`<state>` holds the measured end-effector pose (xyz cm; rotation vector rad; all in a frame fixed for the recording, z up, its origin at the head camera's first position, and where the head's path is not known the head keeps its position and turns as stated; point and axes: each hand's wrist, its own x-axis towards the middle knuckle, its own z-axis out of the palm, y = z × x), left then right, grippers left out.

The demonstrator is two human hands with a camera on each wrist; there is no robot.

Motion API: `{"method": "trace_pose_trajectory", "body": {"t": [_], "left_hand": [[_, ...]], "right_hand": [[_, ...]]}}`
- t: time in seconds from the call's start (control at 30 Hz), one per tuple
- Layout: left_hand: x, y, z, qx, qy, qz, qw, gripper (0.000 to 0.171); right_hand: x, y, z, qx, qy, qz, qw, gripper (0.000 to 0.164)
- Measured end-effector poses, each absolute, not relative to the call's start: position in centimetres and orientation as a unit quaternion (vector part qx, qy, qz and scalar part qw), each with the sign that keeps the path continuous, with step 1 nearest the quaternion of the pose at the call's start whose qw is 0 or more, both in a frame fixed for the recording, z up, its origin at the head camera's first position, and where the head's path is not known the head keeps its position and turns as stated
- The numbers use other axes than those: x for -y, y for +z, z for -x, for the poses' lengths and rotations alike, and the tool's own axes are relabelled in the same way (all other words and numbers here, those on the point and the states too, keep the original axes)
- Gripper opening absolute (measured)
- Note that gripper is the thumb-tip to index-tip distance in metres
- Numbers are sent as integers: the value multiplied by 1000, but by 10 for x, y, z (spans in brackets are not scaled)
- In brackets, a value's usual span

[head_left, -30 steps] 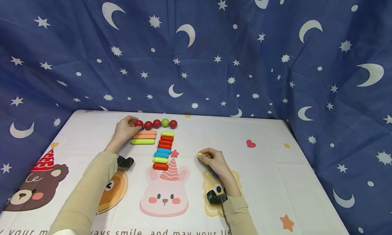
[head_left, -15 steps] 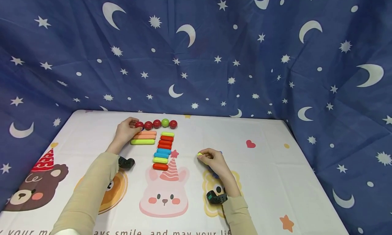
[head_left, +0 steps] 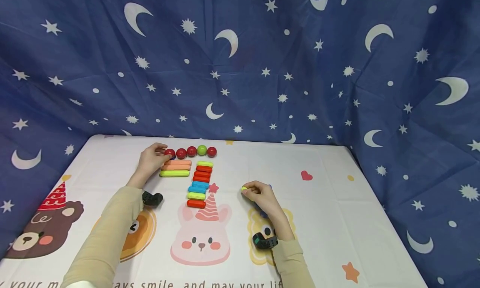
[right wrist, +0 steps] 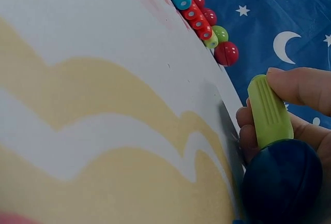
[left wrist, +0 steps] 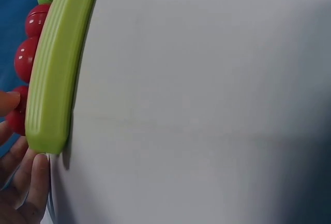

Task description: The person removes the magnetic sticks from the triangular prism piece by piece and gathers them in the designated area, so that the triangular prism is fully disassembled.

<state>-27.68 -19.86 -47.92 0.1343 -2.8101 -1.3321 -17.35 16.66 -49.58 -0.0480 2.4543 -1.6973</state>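
At the back left of the table my left hand (head_left: 151, 159) holds the end red ball (head_left: 170, 154) of a row between thumb and fingers. The same ball (left wrist: 19, 105) shows partly behind a long green rod (left wrist: 57, 69) in the left wrist view. My right hand (head_left: 262, 196) pinches a short yellow-green ribbed rod (right wrist: 270, 110) between thumb and fingers, right of the rods. A dark blue ball (right wrist: 282, 181) sits at the rod's lower end in the right wrist view; in the head view the hand hides most of it.
Beside the held ball the row continues with red balls (head_left: 181, 153) and a green ball (head_left: 202, 150). Long orange rods (head_left: 176, 167) lie just before it. A column of short red, blue and yellow-green rods (head_left: 197, 190) runs toward the front. A starry blue curtain (head_left: 240, 71) stands behind.
The end red ball has shifted very slightly toward the front with my left hand on it. My right hand stays in place with the rod.
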Motion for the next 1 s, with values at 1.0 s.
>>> {"method": "trace_pose_trajectory", "body": {"t": [1.0], "left_hand": [[150,-460,208,851,-521,-31,51,35]], "right_hand": [[-171,-458,160,-812,-568,57,121,28]]}}
